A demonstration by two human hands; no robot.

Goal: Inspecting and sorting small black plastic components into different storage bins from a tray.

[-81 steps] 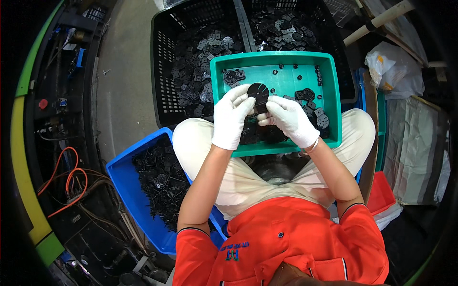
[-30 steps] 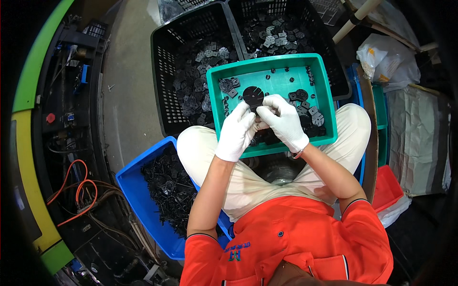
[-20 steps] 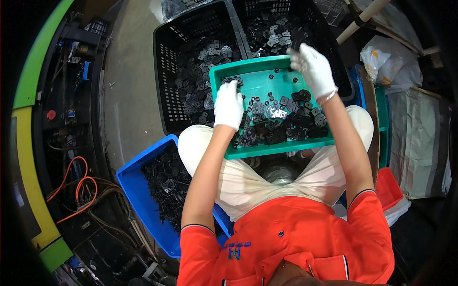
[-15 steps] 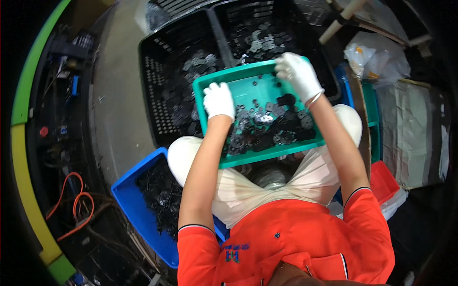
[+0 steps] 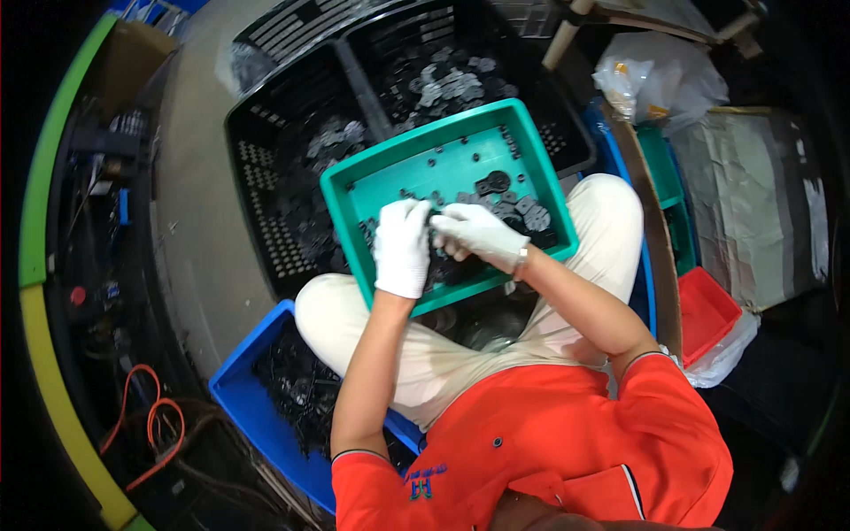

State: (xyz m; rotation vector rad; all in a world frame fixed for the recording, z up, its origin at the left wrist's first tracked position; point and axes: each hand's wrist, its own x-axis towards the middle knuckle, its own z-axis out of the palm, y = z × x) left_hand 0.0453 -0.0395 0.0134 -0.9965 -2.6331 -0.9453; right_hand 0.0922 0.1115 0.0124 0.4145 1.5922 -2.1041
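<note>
A green tray point(image 5: 553, 212) rests tilted across my knees and the edge of a black crate. In it lie small grey and black flat parts point(image 5: 534, 215), bunched toward its near right side, with tiny dark bits scattered on its floor. Both hands wear white gloves and meet over the middle of the tray. My left hand point(image 5: 403, 248) has its fingers curled, and my right hand point(image 5: 482, 235) is closed with its fingertips against the left ones. A small black part point(image 5: 433, 218) shows between the fingertips; its exact shape is mostly hidden.
Beyond the tray stand black crates point(image 5: 252, 190) holding many similar parts. A blue bin point(image 5: 243, 363) of dark scraps sits at my left. On the right are a red tray point(image 5: 708, 314), a cardboard box point(image 5: 753, 208) and clear plastic bags point(image 5: 668, 80).
Both hands have left the tray's rims and come together over its middle, with a small black part now between the fingertips. The view has shifted slightly.
</note>
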